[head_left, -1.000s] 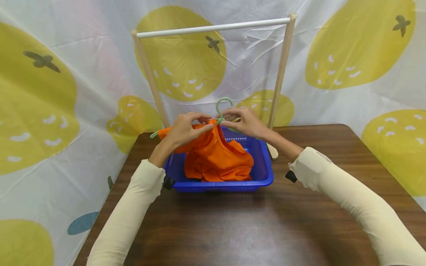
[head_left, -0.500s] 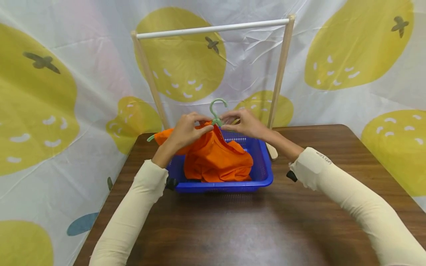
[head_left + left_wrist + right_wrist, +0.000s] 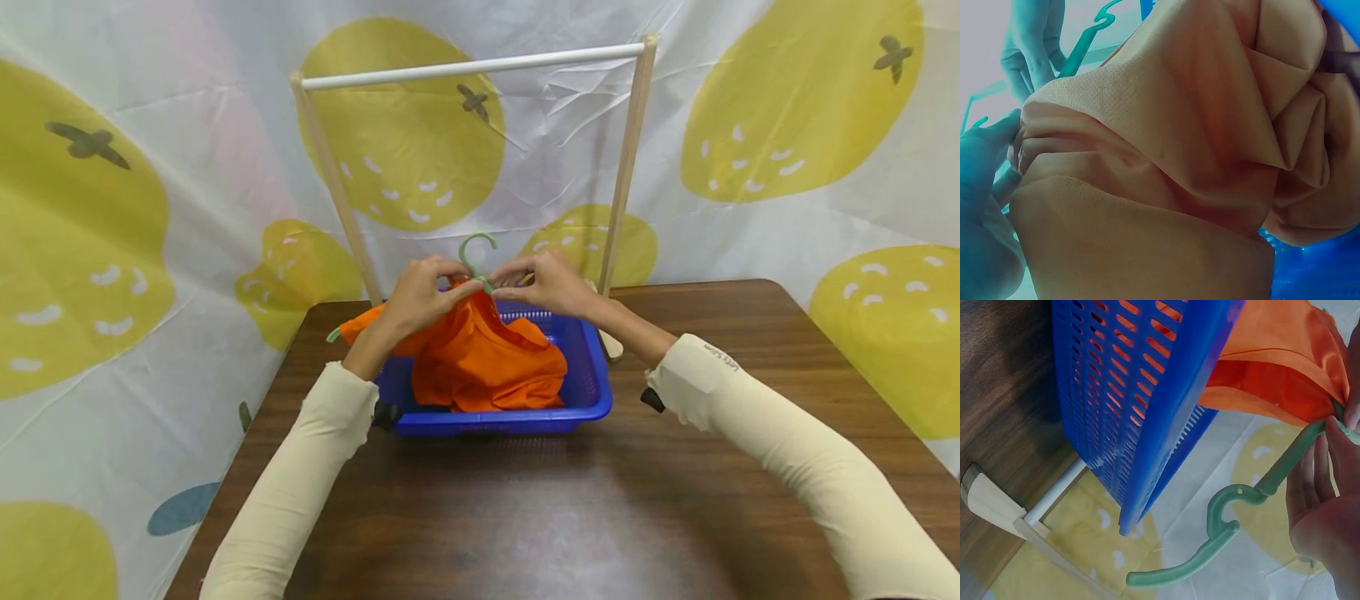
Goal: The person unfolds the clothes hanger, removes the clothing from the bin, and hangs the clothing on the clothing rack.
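At twelve o'clock, a white-barred pale wooden rack (image 3: 474, 66) stands before a white, yellow-fruit-printed cloth (image 3: 555, 167); at six, a brown wooden tabletop (image 3: 517, 508).

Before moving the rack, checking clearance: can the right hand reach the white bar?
Probably yes: the right hand holds the green hanger, but nothing visible blocks its way to the white bar.

The green hanger (image 3: 463, 257) has shifted leftward; its hook (image 3: 477, 235) and left end (image 3: 333, 335) sit lower.
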Tool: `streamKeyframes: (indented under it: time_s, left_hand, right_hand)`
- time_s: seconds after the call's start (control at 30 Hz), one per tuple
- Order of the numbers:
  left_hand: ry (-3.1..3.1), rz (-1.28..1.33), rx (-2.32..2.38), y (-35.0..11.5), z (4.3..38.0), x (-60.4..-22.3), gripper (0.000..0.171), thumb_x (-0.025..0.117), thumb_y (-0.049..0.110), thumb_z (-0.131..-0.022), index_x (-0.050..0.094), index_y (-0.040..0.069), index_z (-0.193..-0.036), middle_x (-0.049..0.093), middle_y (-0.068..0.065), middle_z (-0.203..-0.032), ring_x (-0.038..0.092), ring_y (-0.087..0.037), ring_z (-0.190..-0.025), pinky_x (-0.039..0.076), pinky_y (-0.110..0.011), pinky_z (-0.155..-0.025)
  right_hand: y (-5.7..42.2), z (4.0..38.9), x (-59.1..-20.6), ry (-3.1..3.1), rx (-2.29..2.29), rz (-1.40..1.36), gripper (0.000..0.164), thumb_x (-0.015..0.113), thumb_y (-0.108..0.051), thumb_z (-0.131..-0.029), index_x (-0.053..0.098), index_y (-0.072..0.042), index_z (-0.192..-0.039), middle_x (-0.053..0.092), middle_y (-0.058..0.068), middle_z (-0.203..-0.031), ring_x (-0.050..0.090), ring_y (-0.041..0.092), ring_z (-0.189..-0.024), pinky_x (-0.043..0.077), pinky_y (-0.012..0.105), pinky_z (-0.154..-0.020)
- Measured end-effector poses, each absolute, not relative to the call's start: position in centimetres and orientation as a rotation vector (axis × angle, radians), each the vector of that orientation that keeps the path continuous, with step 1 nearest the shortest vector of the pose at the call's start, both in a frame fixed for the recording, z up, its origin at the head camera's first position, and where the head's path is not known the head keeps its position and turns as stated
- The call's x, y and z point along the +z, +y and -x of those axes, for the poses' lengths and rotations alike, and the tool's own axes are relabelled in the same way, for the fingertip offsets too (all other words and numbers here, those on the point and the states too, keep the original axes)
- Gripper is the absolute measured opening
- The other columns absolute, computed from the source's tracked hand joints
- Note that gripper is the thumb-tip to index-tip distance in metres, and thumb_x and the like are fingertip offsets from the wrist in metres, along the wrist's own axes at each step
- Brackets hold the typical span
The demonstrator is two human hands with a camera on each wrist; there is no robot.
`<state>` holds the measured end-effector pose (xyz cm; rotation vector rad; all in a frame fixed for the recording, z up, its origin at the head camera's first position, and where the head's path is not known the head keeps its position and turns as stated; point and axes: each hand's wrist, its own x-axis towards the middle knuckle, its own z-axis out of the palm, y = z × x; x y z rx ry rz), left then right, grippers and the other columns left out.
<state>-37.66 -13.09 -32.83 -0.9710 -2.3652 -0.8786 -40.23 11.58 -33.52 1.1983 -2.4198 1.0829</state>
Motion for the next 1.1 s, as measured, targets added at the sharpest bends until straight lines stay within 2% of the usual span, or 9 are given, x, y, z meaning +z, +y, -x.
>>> streamKeyframes:
  time_s: [0.23, 0.4, 0.53, 0.63, 0.8, 0.97, 1.1]
  left_hand:
    - [-2.377, 0.914, -0.891, -14.2, 37.4, -32.9, 0.017, 0.081, 0.024, -0.093, 0.080, 0.007, -0.089, 0.070, -0.004, -0.077, 0.063, -0.022, -0.079, 0.049, -0.035, -0.074]
    - [-2.380, 0.904, -0.879, -14.8, 37.5, -32.7, 0.017, 0.081, 0.024, -0.093, 0.080, 0.008, -0.088, 0.069, -0.004, -0.077, 0.061, -0.023, -0.080, 0.050, -0.041, -0.076]
    - [-2.384, 0.914, -0.878, -15.1, 37.5, -32.8, 0.016, 0.080, 0.023, -0.093, 0.080, 0.009, -0.086, 0.069, -0.003, -0.075, 0.061, -0.023, -0.081, 0.050, -0.043, -0.077]
    - [-2.397, 0.907, -0.884, -15.3, 37.5, -32.9, 0.017, 0.080, 0.025, -0.094, 0.080, 0.009, -0.087, 0.070, -0.002, -0.076, 0.061, -0.023, -0.082, 0.049, -0.040, -0.077]
    - [-2.405, 0.858, -0.918, -15.8, 37.5, -32.9, 0.018, 0.081, 0.024, -0.093, 0.082, 0.006, -0.094, 0.073, -0.008, -0.084, 0.061, -0.024, -0.083, 0.051, -0.044, -0.077]
    - [-2.388, 0.814, -0.918, -16.4, 37.6, -32.7, 0.020, 0.083, 0.024, -0.091, 0.083, 0.005, -0.097, 0.074, -0.010, -0.086, 0.061, -0.025, -0.081, 0.047, -0.036, -0.072]
    - [-2.368, 0.811, -0.923, -16.6, 37.5, -32.7, 0.019, 0.084, 0.023, -0.090, 0.083, 0.005, -0.096, 0.072, -0.010, -0.083, 0.061, -0.024, -0.079, 0.046, -0.034, -0.070]
  right_hand:
    - [12.7, 39.5, -33.8, -2.411, 1.103, -1.160, 0.026, 0.085, -0.011, -0.088, 0.080, -0.004, -0.113, 0.080, 0.007, -0.098, 0.077, 0.019, -0.088, 0.062, 0.037, -0.076]
    - [14.3, 38.7, -34.3, -2.418, 1.106, -1.094, 0.024, 0.084, -0.015, -0.090, 0.081, -0.006, -0.112, 0.080, 0.004, -0.099, 0.076, 0.020, -0.090, 0.062, 0.037, -0.076]
    - [15.2, 38.2, -35.1, -2.402, 1.160, -1.060, 0.025, 0.083, -0.015, -0.090, 0.081, -0.005, -0.112, 0.080, 0.003, -0.099, 0.077, 0.020, -0.089, 0.062, 0.031, -0.076]
    - [15.8, 37.9, -35.8, -2.360, 1.174, -1.035, 0.024, 0.085, -0.014, -0.089, 0.081, -0.006, -0.111, 0.080, 0.002, -0.098, 0.077, 0.018, -0.086, 0.061, 0.028, -0.073]
    - [16.6, 37.4, -36.9, -2.335, 1.158, -1.013, 0.022, 0.086, -0.013, -0.087, 0.082, -0.008, -0.107, 0.080, 0.001, -0.095, 0.077, 0.019, -0.082, 0.060, 0.026, -0.068]
    - [17.3, 37.2, -38.0, -2.437, 1.094, -0.973, 0.025, 0.088, -0.018, -0.086, 0.082, -0.010, -0.109, 0.080, 0.002, -0.095, 0.077, 0.019, -0.083, 0.058, 0.027, -0.071]
    - [17.6, 37.6, -39.1, -2.550, 1.038, -0.922, 0.030, 0.087, -0.020, -0.086, 0.081, -0.008, -0.113, 0.080, 0.009, -0.099, 0.078, 0.021, -0.087, 0.058, 0.030, -0.073]
